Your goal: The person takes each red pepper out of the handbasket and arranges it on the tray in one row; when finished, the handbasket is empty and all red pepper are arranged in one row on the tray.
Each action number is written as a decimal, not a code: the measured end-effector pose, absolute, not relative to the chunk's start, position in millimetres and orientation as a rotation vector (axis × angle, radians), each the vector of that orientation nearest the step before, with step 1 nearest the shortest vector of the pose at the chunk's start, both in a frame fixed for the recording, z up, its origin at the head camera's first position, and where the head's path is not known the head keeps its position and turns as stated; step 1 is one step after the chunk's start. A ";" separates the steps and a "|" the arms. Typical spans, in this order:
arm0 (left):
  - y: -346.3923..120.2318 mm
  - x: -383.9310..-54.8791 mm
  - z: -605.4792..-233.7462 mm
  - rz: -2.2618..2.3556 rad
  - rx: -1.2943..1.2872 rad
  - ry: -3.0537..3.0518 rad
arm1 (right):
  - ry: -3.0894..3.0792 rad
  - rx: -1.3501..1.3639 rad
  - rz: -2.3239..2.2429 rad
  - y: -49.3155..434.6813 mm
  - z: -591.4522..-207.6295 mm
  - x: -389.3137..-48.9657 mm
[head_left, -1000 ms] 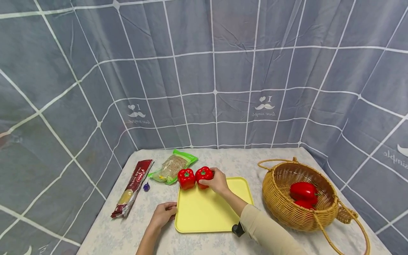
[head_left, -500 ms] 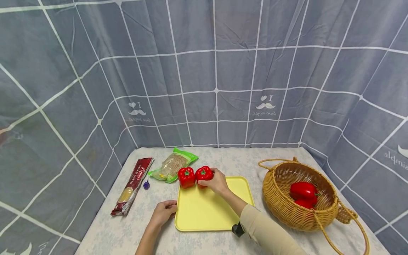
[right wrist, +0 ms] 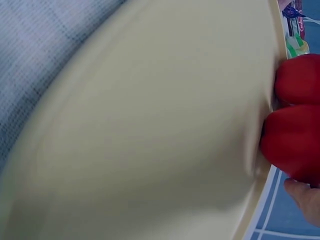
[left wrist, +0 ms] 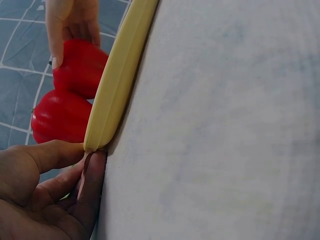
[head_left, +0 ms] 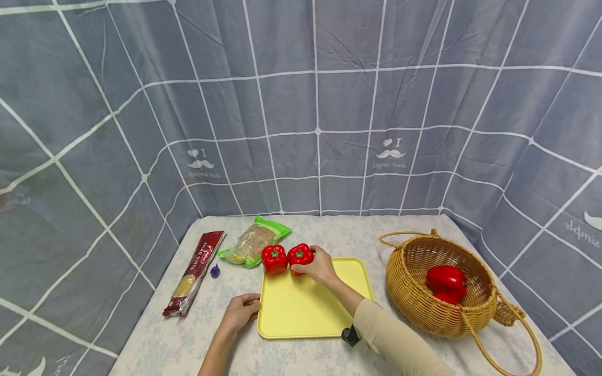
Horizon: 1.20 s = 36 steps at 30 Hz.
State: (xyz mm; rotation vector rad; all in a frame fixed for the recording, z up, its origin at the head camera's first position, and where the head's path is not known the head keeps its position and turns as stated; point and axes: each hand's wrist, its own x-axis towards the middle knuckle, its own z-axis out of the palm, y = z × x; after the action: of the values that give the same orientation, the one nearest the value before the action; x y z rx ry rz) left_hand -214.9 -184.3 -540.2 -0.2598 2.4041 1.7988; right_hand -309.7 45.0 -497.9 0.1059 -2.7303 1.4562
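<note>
Two red bell peppers stand side by side at the far left edge of a yellow tray [head_left: 305, 313], the left pepper [head_left: 274, 260] touching or nearly touching the right pepper [head_left: 300, 254]. My right hand [head_left: 323, 267] grips the right pepper from its right side, thumb at the front. At the tray's left side, my left hand [head_left: 239, 313] pinches the rim. In the left wrist view the thumb of the left hand [left wrist: 45, 190] lies against the tray edge [left wrist: 115, 90] and the fingers are under it. The right wrist view shows only the fingertips of the right hand [right wrist: 305, 197] below the pepper.
A wicker basket [head_left: 409, 305] holding red peppers [head_left: 446, 279] stands at the right, its handle hanging toward the front. To the left lie a dark red pasta packet [head_left: 195, 274], a green-edged bag [head_left: 254, 243] and a small purple item [head_left: 215, 271]. A patterned curtain [head_left: 301, 109] surrounds the table.
Both hands, the peppers and the tray keep their places. The head view has shifted very slightly.
</note>
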 end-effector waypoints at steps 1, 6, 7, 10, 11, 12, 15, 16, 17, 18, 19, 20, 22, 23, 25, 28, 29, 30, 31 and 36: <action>-183.8 -214.8 -540.0 1.797 -0.259 2.403 | -2.733 0.096 1.458 45.7 -498.0 -309.6; -183.2 -215.7 -540.3 1.799 -0.265 2.403 | -2.744 0.094 1.451 49.5 -494.5 -309.2; -183.4 -215.9 -540.2 1.801 -0.274 2.402 | -2.746 0.100 1.453 50.4 -492.4 -309.0; -184.4 -217.1 -539.3 1.809 -0.295 2.400 | -2.748 0.125 1.435 53.7 -484.0 -309.4; -184.8 -217.7 -538.8 1.812 -0.302 2.397 | -2.746 0.132 1.430 55.1 -480.6 -309.8; -185.2 -218.2 -538.3 1.814 -0.307 2.396 | -2.740 0.137 1.428 56.6 -477.3 -310.2; -187.1 -219.8 -538.1 1.810 -0.320 2.394 | -2.731 0.156 1.407 61.9 -468.4 -311.3; -187.9 -220.3 -538.6 1.813 -0.322 2.393 | -2.731 0.164 1.401 63.6 -465.7 -311.5; -188.7 -220.4 -539.2 1.817 -0.326 2.392 | -2.733 0.167 1.400 65.3 -463.1 -311.1; -189.4 -220.3 -539.7 1.820 -0.327 2.389 | -2.734 0.174 1.395 67.2 -460.7 -310.7; -190.3 -220.0 -540.4 1.826 -0.313 2.392 | -2.739 0.178 1.388 69.3 -458.5 -310.1; -190.8 -219.7 -540.9 1.832 -0.299 2.392 | -2.740 0.179 1.386 71.5 -456.0 -309.2; -191.6 -218.2 -540.8 1.843 -0.252 2.389 | -2.740 0.175 1.389 76.5 -451.5 -307.1; -191.4 -217.6 -540.6 1.846 -0.242 2.387 | -2.738 0.174 1.389 79.4 -449.2 -305.9; -190.8 -217.1 -539.8 1.847 -0.229 2.388 | -2.736 0.171 1.391 85.2 -445.3 -303.7; -188.9 -217.9 -538.9 1.823 -0.276 2.387 | -2.725 0.163 1.401 93.3 -439.6 -300.4; -187.8 -218.3 -538.6 1.820 -0.310 2.389 | -2.727 0.155 1.411 95.8 -437.8 -299.3; -187.0 -218.4 -538.0 1.808 -0.320 2.392 | -2.730 0.149 1.410 98.2 -436.3 -298.0; -186.4 -218.5 -537.8 1.799 -0.328 2.394 | -2.733 0.137 1.419 100.6 -434.6 -296.4; -182.9 -218.8 -537.4 1.776 -0.324 2.398 | -2.762 0.083 1.436 113.6 -424.6 -288.7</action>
State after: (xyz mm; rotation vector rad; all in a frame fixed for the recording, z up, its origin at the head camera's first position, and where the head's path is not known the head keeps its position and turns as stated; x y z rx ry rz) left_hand -218.8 -182.9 -537.4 -0.3241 2.3980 1.7759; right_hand -288.7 113.6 -424.6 0.0830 -2.7615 1.4364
